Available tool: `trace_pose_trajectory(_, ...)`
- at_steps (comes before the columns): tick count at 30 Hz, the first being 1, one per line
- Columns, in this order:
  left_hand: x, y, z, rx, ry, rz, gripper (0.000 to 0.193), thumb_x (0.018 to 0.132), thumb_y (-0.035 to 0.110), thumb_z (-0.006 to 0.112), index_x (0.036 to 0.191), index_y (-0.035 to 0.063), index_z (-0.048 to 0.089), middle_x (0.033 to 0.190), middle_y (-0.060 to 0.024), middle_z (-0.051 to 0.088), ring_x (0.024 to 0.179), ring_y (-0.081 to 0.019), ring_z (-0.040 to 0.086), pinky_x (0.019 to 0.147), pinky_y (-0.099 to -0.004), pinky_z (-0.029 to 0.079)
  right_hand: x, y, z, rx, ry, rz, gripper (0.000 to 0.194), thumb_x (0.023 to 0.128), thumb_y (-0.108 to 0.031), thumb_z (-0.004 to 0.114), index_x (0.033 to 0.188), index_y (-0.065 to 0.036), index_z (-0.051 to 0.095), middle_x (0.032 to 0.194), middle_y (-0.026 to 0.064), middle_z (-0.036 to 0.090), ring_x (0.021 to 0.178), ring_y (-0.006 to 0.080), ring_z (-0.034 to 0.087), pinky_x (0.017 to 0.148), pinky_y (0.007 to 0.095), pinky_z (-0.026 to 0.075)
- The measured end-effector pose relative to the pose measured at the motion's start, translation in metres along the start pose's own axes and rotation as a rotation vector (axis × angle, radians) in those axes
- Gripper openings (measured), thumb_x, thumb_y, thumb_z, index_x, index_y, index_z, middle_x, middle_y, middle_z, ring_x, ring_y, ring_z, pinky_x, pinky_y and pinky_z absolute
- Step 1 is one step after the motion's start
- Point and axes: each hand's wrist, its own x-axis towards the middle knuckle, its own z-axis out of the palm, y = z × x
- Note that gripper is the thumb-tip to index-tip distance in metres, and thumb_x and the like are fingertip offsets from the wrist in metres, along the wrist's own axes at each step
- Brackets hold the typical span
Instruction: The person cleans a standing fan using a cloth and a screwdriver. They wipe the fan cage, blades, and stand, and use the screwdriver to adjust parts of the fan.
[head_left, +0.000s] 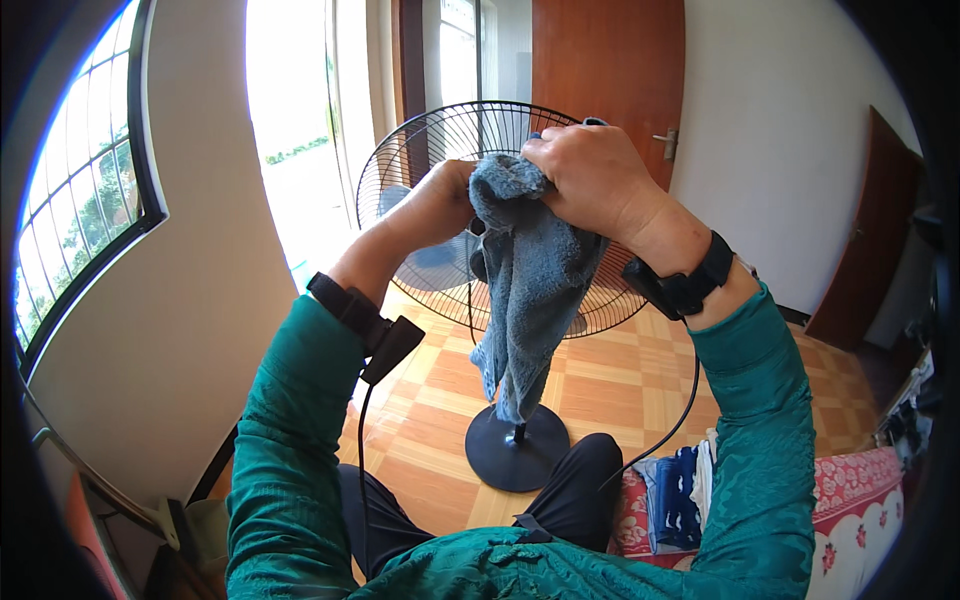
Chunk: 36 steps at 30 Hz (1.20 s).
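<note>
A grey-blue terry cloth (536, 277) hangs in folds between my hands, in front of a pedestal fan. My right hand (600, 176) is closed over the cloth's bunched top right part. At the cloth's upper left edge, my left hand (442, 201) grips it, its fingertips mostly hidden behind the fabric. Behind both hands spreads the fan's round black wire guard (382, 161). A bluish fan blade (442, 270) shows left of the cloth, which covers the fan's middle and most of its pole. The round black base (517, 461) rests on the floor between my knees.
Folded clothes (675, 499) lie on a red and white floral cover (855, 487) at right. Black cables (364, 450) hang from my wrist straps. Ahead stands a brown door (607, 67), with a barred window (82, 187) at left. The floor (622, 390) has wood-pattern squares.
</note>
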Motion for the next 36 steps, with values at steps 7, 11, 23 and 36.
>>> trace_pose_trajectory(7,0.0,0.005,0.003,-0.181,-0.034,-0.046,0.021,0.095,0.003,0.052,0.113,0.0004,0.062,0.098,-0.0073,0.068,0.094,-0.014,0.065,0.085,-0.0296,0.053,-0.048,0.015,0.009,0.154,0.2,0.117,0.021,0.073,-0.015,0.066,0.092,-0.007,0.066,0.086,0.0121,0.068,0.079,0.0275,0.067,0.07,0.038,0.055)
trace_pose_trajectory(11,-0.001,-0.002,0.0,-0.215,-0.077,-0.035,0.023,0.096,0.003,0.049,0.115,0.0008,0.062,0.11,-0.011,0.066,0.105,-0.0206,0.064,0.094,-0.0333,0.052,-0.077,0.016,0.022,0.257,0.306,0.212,0.021,0.072,-0.012,0.067,0.093,-0.009,0.064,0.082,0.0096,0.064,0.074,0.0316,0.063,0.066,0.0376,0.051)
trace_pose_trajectory(23,-0.005,-0.02,-0.004,-0.458,-0.021,-0.009,0.022,0.095,0.001,0.049,0.112,0.0008,0.063,0.111,-0.0125,0.067,0.104,-0.0239,0.065,0.094,-0.036,0.052,-0.123,-0.004,0.088,0.552,0.656,0.464,0.022,0.077,-0.002,0.064,0.098,-0.002,0.063,0.084,0.0137,0.065,0.075,0.0286,0.065,0.067,0.0318,0.05)
trace_pose_trajectory(36,-0.03,-0.024,0.004,-0.512,0.301,-0.214,0.033,0.094,0.006,0.054,0.127,0.0022,0.05,0.115,-0.0155,0.062,0.103,-0.0224,0.064,0.09,-0.0344,0.053,-0.143,-0.027,0.052,0.926,0.498,0.515,0.019,0.079,0.004,0.063,0.097,0.0,0.063,0.091,0.0113,0.068,0.079,0.0201,0.065,0.073,0.0295,0.051)
